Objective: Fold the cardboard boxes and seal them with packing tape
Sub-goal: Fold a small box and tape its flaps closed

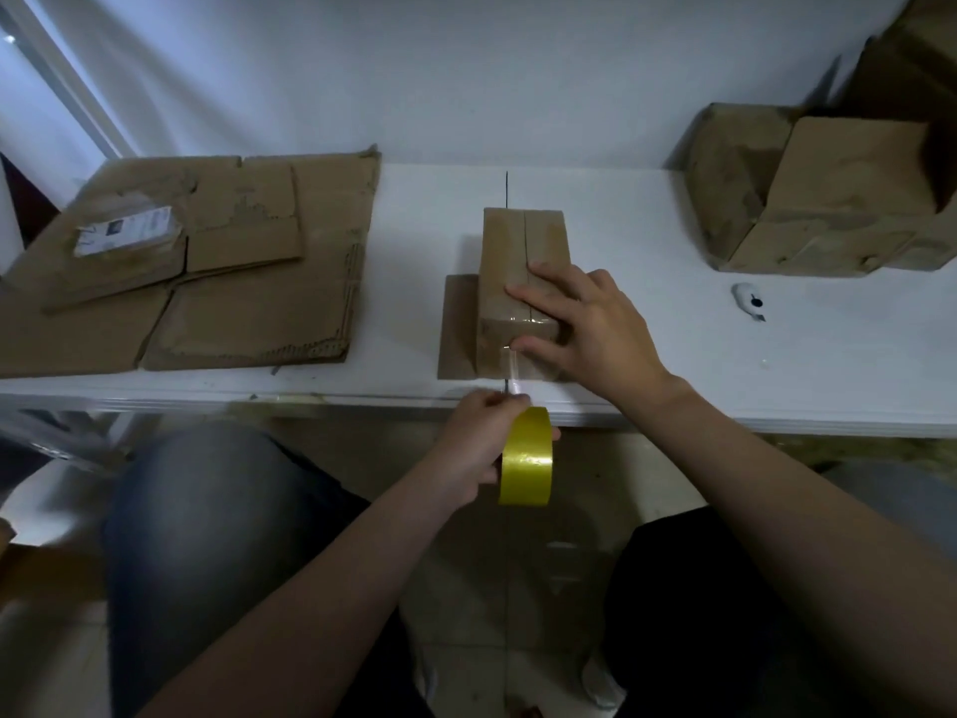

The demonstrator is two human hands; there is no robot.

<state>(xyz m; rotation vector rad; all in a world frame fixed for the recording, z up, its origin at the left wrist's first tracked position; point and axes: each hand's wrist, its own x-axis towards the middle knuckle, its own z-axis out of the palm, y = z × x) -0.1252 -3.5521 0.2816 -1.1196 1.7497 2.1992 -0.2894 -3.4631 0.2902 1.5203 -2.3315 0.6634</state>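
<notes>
1 box [510,241] under spread right hand [585,323] | left hand [479,443] grips tape roll [525,458] | cardboard [207,282] nearby

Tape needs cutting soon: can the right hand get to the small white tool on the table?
Probably yes: the white tool lies on the table right of the box, nothing between it and the right hand. That hand presses on the box, so it must let go.

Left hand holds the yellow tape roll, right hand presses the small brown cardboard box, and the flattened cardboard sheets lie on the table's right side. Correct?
No: the head view shows the flattened cardboard sheets on the left side of the white table. The rest holds: left hand holds the yellow tape roll, right hand presses the small brown cardboard box.
</notes>
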